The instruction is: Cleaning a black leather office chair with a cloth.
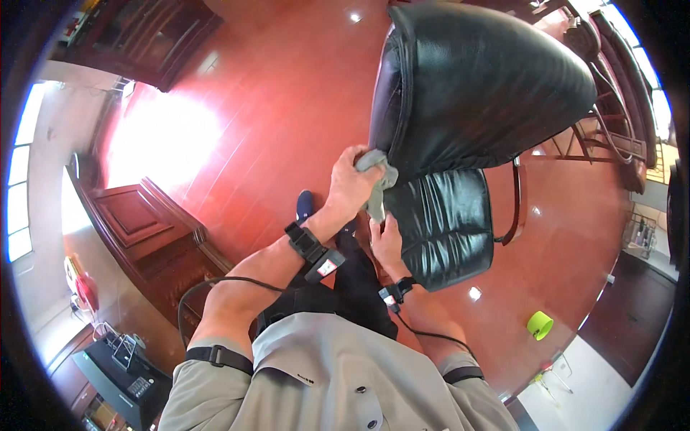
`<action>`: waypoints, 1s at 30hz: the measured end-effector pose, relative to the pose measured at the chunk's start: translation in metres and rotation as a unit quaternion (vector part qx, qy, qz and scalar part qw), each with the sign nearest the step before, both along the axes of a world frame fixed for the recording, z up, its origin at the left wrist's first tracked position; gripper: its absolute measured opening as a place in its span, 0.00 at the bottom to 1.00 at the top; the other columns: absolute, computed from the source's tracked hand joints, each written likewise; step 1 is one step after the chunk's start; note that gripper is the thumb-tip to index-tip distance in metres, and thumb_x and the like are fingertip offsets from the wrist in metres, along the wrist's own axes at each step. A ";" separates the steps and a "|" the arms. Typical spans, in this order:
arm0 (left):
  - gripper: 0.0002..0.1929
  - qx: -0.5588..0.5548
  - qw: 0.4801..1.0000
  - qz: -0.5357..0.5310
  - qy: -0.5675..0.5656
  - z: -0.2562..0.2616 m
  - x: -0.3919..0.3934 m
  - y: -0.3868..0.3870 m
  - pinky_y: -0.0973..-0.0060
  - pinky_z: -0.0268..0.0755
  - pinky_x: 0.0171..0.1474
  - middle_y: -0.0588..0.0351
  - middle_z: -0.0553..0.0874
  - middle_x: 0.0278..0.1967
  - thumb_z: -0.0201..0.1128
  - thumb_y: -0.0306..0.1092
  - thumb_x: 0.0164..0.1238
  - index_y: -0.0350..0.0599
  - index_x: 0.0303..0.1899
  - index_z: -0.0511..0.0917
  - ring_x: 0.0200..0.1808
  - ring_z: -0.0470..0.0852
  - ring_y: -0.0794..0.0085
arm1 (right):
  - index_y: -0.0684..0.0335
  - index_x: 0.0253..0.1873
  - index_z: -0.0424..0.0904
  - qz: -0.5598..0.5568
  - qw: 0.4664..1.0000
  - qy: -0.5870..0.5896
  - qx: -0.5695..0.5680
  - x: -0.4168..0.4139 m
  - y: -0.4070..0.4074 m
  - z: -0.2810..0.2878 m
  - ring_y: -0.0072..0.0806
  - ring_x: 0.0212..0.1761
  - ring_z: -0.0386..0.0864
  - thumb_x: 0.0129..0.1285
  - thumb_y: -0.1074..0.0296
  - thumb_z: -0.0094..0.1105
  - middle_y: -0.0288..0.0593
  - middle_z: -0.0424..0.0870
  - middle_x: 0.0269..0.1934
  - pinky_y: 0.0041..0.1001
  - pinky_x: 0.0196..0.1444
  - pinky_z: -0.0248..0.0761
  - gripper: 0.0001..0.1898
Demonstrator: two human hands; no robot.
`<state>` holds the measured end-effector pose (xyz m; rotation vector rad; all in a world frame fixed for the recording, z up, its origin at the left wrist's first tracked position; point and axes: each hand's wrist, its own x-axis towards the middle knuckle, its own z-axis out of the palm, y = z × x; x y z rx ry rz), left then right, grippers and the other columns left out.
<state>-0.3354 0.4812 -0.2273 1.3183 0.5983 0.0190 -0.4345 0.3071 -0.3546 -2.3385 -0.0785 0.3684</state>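
A black leather office chair (485, 86) stands before me, its tall padded backrest leaning over the creased seat (442, 226). My left hand (350, 180) grips a crumpled grey cloth (372, 161) at the lower near corner of the backrest. Part of the cloth hangs below my fingers. Just under it, my right hand (387, 242) is beside the near edge of the seat, its fingertips at the cloth's lower end and a small shiny piece. What those fingers hold is mostly hidden. On the chair's far side a curved wooden armrest (516, 210) shows.
A carved wooden desk (135, 215) with a black monitor (124, 372) is on the left. Glossy red floor (269, 108) surrounds the chair. A lime-green bin (539, 325) stands at lower right, and a dark wooden cabinet (135, 37) at upper left. Cables run along both my arms.
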 end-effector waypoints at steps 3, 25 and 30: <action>0.21 -0.065 0.997 -0.009 -0.029 0.054 0.017 0.014 0.72 0.81 0.47 0.51 0.88 0.45 0.73 0.29 0.63 0.34 0.56 0.79 0.46 0.86 0.74 | 0.70 0.63 0.77 0.016 0.998 -0.044 -0.033 0.017 -0.016 0.016 0.54 0.50 0.84 0.71 0.51 0.66 0.61 0.84 0.52 0.45 0.53 0.78 0.28; 0.24 0.121 0.915 -0.102 -0.371 0.043 0.021 0.023 0.61 0.78 0.62 0.48 0.81 0.58 0.71 0.19 0.48 0.43 0.52 0.81 0.60 0.81 0.50 | 0.68 0.60 0.86 0.050 0.937 -0.331 -0.095 0.333 0.083 0.324 0.39 0.61 0.83 0.80 0.51 0.56 0.53 0.88 0.57 0.32 0.67 0.70 0.23; 0.23 0.109 0.935 -0.146 -0.304 -0.015 0.002 0.027 0.59 0.79 0.61 0.46 0.81 0.58 0.72 0.21 0.53 0.44 0.52 0.79 0.60 0.82 0.46 | 0.70 0.59 0.86 0.059 0.925 -0.357 -0.113 0.326 0.094 0.326 0.36 0.61 0.83 0.81 0.59 0.52 0.51 0.88 0.57 0.32 0.68 0.69 0.20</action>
